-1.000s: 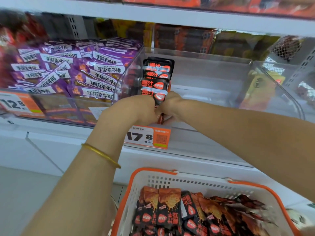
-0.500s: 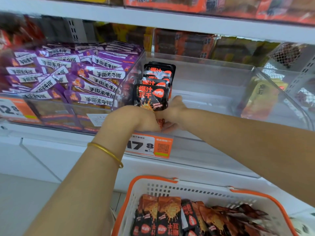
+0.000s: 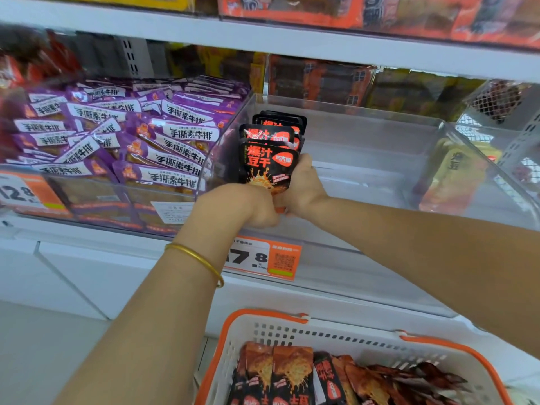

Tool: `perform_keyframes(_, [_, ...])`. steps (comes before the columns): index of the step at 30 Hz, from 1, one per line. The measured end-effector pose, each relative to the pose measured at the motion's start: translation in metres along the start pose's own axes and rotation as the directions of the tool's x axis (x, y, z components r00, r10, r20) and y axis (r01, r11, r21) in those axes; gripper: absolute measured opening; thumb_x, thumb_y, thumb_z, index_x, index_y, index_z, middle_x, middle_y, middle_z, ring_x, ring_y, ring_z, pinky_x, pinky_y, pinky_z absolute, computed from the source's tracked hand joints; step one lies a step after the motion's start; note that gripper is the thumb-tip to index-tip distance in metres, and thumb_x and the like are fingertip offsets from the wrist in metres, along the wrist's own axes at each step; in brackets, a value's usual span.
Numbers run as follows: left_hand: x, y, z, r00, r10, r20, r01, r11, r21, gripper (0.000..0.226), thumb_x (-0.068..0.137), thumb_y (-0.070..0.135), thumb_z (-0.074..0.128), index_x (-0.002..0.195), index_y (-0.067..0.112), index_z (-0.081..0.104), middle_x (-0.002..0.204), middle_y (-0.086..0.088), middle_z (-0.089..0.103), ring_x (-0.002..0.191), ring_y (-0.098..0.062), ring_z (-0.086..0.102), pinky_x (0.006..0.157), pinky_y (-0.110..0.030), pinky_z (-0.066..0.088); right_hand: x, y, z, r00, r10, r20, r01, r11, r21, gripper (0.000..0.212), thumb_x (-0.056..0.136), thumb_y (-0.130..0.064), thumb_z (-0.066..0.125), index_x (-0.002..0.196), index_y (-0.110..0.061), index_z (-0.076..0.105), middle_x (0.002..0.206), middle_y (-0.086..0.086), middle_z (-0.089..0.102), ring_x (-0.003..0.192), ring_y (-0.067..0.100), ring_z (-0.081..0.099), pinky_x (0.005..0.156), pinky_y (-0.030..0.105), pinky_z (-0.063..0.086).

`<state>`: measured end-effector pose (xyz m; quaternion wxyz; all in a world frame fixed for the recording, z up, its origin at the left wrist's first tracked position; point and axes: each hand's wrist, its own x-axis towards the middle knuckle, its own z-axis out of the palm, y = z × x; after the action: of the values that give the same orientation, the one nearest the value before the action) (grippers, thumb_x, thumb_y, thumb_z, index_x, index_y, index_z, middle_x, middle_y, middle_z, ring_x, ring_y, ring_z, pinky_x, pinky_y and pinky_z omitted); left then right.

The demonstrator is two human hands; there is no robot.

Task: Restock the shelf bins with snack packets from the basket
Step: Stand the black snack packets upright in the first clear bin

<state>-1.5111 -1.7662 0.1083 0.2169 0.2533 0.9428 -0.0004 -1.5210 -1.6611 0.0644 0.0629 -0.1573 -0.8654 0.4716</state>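
Black-and-red foil snack packets (image 3: 267,166) are stood upright in a row at the left end of a clear plastic shelf bin (image 3: 365,133), close against its left wall. The front packet is gripped at its lower end between the left hand (image 3: 248,206) and the right hand (image 3: 304,185). The left fingers are curled into a fist at the packet's bottom edge, and the right thumb is laid along its right side. Both sets of fingertips are hidden behind the packet and the knuckles. Of the packets behind the front one only the top edges are seen, and their number cannot be made out.

A thin gold bangle (image 3: 198,258) is worn on the left wrist. An orange-and-white price label (image 3: 263,257) on the bin's front is partly covered by the left forearm. Loose dark packets (image 3: 292,372) are heaped in a white plastic basket with an orange rim (image 3: 321,331), which is cut off by the lower edge of the view. Purple snack packets (image 3: 163,135) are piled in the neighbouring bin on the left. A yellow packet (image 3: 455,176) is blurred behind the clear wall on the right.
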Motion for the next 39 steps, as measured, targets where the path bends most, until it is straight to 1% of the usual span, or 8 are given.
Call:
perform_keyframes(5, [0.007,-0.001,0.005,0.999,0.001,-0.045,-0.003,0.998,-0.058,0.031,0.098,0.028,0.043,0.115,0.005,0.055,0.108,-0.011,0.054,0.102,-0.027,0.053,0.083,-0.029,0.04,0.007,0.005,0.002,0.993,0.119,0.02,-0.118,0.992,-0.05,0.085,0.067,-0.009,0.081,0.133,-0.007,0.026,0.131,0.013,0.031,0.115,0.031,0.047,0.095,0.047,0.048])
perform_keyframes(11, [0.015,-0.007,0.011,0.996,-0.026,-0.086,0.015,0.992,-0.128,0.036,0.099,0.032,0.041,0.112,0.003,0.059,0.105,-0.011,0.06,0.103,-0.03,0.058,0.086,-0.032,0.044,0.017,0.009,0.006,0.991,0.094,0.092,-0.094,0.996,-0.004,0.091,0.068,-0.01,0.082,0.14,-0.012,0.025,0.132,0.007,0.046,0.122,0.024,0.048,0.096,0.038,0.046])
perform_keyframes(16, [0.016,-0.008,0.006,0.964,-0.061,-0.26,-0.004,0.97,-0.243,0.029,0.091,0.026,0.055,0.107,0.002,0.062,0.094,-0.013,0.056,0.088,-0.027,0.053,0.074,-0.029,0.04,0.014,0.01,0.002,0.973,0.175,0.148,-0.165,0.983,-0.077,0.079,0.068,-0.016,0.083,0.129,-0.013,0.033,0.121,0.008,0.052,0.096,0.024,0.057,0.047,0.029,0.045])
perform_keyframes(21, [0.02,-0.009,0.01,0.978,-0.059,-0.202,0.013,0.975,-0.223,0.041,0.092,0.034,0.054,0.116,0.002,0.058,0.108,-0.017,0.057,0.086,-0.025,0.049,0.075,-0.03,0.039,0.021,0.013,0.005,0.988,0.125,0.091,-0.12,0.991,-0.057,0.078,0.068,-0.011,0.082,0.128,-0.009,0.033,0.121,0.003,0.049,0.099,0.021,0.052,0.049,0.02,0.049])
perform_keyframes(27, [0.009,-0.003,0.009,0.994,-0.03,-0.101,0.013,0.986,-0.168,0.029,0.098,0.029,0.045,0.107,0.005,0.057,0.099,-0.012,0.058,0.094,-0.026,0.052,0.079,-0.029,0.037,0.019,0.014,0.008,0.987,0.117,0.106,-0.098,0.982,-0.164,0.086,0.063,-0.007,0.085,0.129,-0.008,0.029,0.125,0.012,0.045,0.111,0.034,0.053,0.064,0.041,0.054])
perform_keyframes(30, [0.006,-0.001,0.008,0.994,-0.039,-0.101,0.023,0.989,-0.149,0.033,0.099,0.029,0.044,0.113,0.003,0.059,0.099,-0.013,0.057,0.105,-0.03,0.056,0.082,-0.031,0.04,0.024,0.014,0.009,0.984,0.153,0.094,-0.145,0.985,-0.089,0.067,0.077,-0.006,0.073,0.129,-0.006,0.031,0.126,0.011,0.044,0.108,0.03,0.051,0.074,0.04,0.052])
perform_keyframes(34, [0.004,-0.001,0.007,0.994,-0.026,-0.106,0.008,0.986,-0.164,0.035,0.099,0.038,0.042,0.098,0.007,0.058,0.075,-0.005,0.049,0.081,-0.025,0.052,0.075,-0.029,0.038,0.027,0.015,0.01,0.979,0.184,0.09,-0.171,0.976,-0.139,0.067,0.078,-0.01,0.071,0.131,-0.003,0.031,0.13,0.015,0.043,0.113,0.033,0.053,0.095,0.041,0.048])
perform_keyframes(39, [-0.006,0.001,0.002,0.993,0.033,-0.111,-0.052,0.985,-0.167,0.038,0.099,0.038,0.043,0.073,0.011,0.044,0.069,-0.001,0.043,0.067,-0.016,0.042,0.063,-0.023,0.034,0.023,0.018,0.002,0.962,0.202,0.182,-0.205,0.979,-0.003,0.077,0.065,-0.005,0.083,0.128,-0.007,0.038,0.127,0.01,0.048,0.113,0.028,0.054,0.083,0.035,0.054])
